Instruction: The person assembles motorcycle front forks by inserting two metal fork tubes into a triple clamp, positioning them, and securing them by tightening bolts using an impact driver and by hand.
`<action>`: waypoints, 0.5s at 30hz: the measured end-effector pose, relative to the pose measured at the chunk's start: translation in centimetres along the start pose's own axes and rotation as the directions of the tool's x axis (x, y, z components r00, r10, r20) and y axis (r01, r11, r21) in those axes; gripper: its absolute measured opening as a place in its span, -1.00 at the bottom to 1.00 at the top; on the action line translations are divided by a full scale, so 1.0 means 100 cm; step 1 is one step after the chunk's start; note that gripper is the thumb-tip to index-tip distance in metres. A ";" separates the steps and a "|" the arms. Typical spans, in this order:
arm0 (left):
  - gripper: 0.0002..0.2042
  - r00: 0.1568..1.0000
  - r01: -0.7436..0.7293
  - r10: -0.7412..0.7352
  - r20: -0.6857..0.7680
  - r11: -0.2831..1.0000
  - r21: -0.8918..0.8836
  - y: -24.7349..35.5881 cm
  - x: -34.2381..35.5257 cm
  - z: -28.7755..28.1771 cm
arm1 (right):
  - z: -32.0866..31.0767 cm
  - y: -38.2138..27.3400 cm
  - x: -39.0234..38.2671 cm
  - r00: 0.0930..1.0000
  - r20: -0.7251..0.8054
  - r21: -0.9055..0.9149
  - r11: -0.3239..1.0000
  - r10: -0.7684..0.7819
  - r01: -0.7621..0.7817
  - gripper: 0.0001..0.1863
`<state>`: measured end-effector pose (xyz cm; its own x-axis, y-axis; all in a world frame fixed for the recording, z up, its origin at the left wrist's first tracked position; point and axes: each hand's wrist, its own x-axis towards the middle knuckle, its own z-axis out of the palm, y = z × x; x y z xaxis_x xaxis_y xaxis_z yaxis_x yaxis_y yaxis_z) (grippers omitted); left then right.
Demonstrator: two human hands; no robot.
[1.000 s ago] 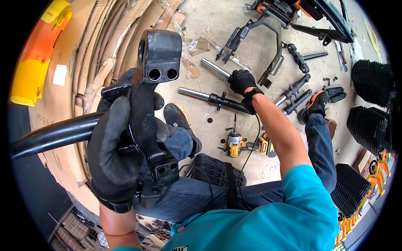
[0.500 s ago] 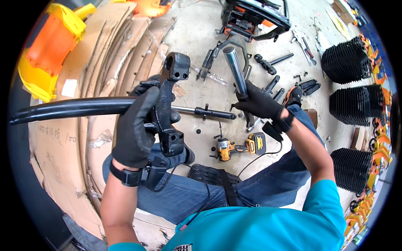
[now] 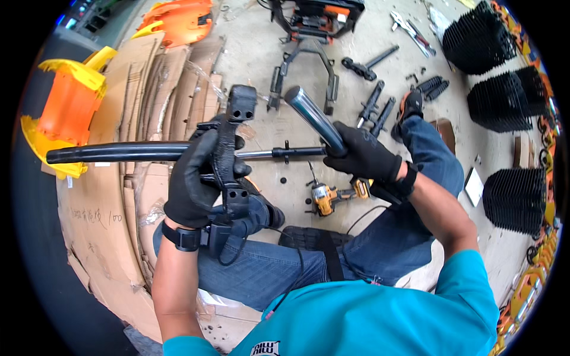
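Observation:
My left hand [image 3: 193, 175], in a black glove, is closed around a black fork clamp [image 3: 224, 160] with two split rings, one at the top and one at the bottom. The clamp's long black tube [image 3: 119, 152] points out to the left. My right hand [image 3: 365, 153], gloved too, grips a shiny metal bar [image 3: 314, 118]. The bar tilts up and left toward the clamp, apart from it; its lower end is hidden in the fist. Beyond the clamp lies a fork leg [image 3: 300, 152] with a silver rod, partly covered by my left hand.
A yellow cordless drill [image 3: 325, 199] lies on the floor between my legs. More fork legs [image 3: 371, 104], another clamp [image 3: 359, 69] and hand tools [image 3: 412, 32] are farther off. Flattened cardboard [image 3: 101, 207] is at the left; stacked black ribbed parts [image 3: 513, 202] stand at the right.
The bar in my right hand has swung left and tilts more toward the clamp. My left hand still holds the clamp. The view has shifted.

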<state>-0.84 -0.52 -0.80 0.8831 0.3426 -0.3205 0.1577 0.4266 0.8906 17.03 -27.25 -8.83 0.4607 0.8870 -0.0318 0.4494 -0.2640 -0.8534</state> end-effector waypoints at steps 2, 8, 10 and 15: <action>-0.56 0.994 0.107 -0.108 -0.004 0.989 -0.103 -0.002 0.000 0.004 | 0.000 0.011 -0.001 0.999 0.021 0.097 0.995 0.024 -0.026 -0.64; -0.62 0.996 -0.048 0.041 0.080 0.995 0.084 -0.006 0.002 0.000 | -0.022 0.013 0.006 0.981 0.073 0.515 0.836 0.178 -0.190 -0.57; -0.60 0.993 -0.096 0.080 0.083 0.973 0.211 -0.005 0.001 0.003 | -0.030 0.010 0.007 0.982 0.095 0.674 0.715 0.165 -0.185 -0.57; -0.58 0.997 0.012 -0.016 0.071 0.999 0.048 -0.004 0.005 0.006 | -0.026 0.028 0.005 0.993 0.039 0.880 0.467 0.110 -0.086 -0.58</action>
<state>-0.23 -1.05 -1.11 0.9096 0.2756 -0.3109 0.1897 0.3902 0.9010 20.54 -28.51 -9.90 0.4768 0.8669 -0.1455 -0.5032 0.1334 -0.8538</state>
